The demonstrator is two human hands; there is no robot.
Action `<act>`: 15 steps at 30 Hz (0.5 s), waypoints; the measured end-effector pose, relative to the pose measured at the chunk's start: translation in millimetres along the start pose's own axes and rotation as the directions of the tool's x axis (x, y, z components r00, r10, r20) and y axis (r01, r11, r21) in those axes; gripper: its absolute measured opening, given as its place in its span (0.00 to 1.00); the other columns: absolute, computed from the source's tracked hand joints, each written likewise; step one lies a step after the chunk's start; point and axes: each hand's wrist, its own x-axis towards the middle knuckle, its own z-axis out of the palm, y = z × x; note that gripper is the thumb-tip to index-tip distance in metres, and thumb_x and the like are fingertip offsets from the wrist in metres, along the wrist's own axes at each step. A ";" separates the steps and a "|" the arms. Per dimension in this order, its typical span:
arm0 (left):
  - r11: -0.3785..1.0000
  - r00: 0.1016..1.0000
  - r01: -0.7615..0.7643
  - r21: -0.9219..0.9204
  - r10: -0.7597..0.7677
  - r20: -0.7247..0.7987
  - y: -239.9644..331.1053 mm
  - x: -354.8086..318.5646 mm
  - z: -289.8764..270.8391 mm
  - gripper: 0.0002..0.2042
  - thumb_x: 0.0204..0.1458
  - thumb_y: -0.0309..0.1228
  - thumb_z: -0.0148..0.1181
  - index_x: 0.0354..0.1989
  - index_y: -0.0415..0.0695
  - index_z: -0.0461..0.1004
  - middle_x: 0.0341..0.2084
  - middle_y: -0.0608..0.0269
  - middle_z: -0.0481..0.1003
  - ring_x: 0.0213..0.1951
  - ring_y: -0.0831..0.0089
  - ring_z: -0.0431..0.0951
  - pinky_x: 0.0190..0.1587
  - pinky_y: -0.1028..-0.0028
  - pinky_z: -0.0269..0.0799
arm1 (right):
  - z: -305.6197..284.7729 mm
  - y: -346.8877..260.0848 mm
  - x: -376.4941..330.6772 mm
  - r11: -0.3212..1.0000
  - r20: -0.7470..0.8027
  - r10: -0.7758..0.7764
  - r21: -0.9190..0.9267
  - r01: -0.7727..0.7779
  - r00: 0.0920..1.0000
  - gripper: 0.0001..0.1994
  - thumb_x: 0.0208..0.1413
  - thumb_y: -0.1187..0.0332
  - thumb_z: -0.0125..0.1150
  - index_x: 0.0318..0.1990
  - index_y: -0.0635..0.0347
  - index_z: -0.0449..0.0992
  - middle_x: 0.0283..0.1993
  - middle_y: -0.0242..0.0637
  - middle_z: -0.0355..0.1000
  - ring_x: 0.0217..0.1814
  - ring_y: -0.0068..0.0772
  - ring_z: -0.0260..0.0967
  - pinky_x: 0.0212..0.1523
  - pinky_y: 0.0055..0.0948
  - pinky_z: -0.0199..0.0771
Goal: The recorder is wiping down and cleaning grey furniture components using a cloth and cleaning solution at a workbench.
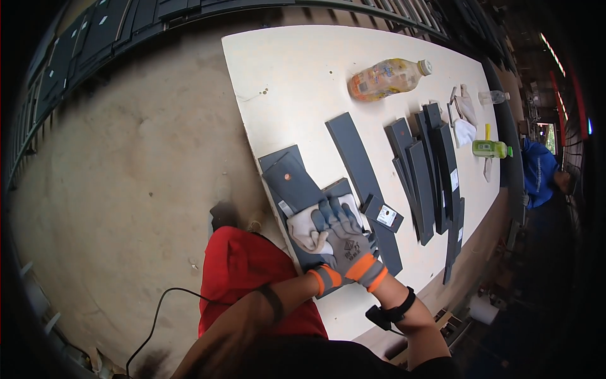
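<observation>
Both hands wear grey gloves with orange cuffs, close together at the near left edge of the white table. My right hand (348,243) lies palm down, fingers stretched forward over a bunched white cloth (307,228). Beneath and beside its wrist is my left hand (327,278); mostly its cuff shows, and its fingers are hidden. Under the cloth and hands lie dark grey flat panels; the farthest panel (291,180) has a small brownish spot and a white label. Just right of my right hand, a short dark piece (382,213) with a white label rests across a long dark strip (356,158).
Several dark strips (420,183) lie grouped on the table (284,69). Beyond them stand a large bottle lying on its side (386,80), a green bottle (489,149) and pale gloves or cloth (465,117). A person in blue (538,174) is at far right. Dark panels on racks (95,47) line the back.
</observation>
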 end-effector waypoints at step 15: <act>-0.808 0.984 -0.089 0.583 -0.162 -0.074 9.5 -0.2 4.7 0.30 0.64 0.50 0.30 0.72 0.48 0.44 0.72 0.58 0.45 0.73 0.67 0.43 0.74 0.60 0.36 | -7.4 -31.3 86.3 0.995 -0.313 0.016 0.103 0.017 0.950 0.36 0.54 0.52 0.58 0.67 0.61 0.58 0.73 0.48 0.48 0.77 0.50 0.39 0.75 0.45 0.39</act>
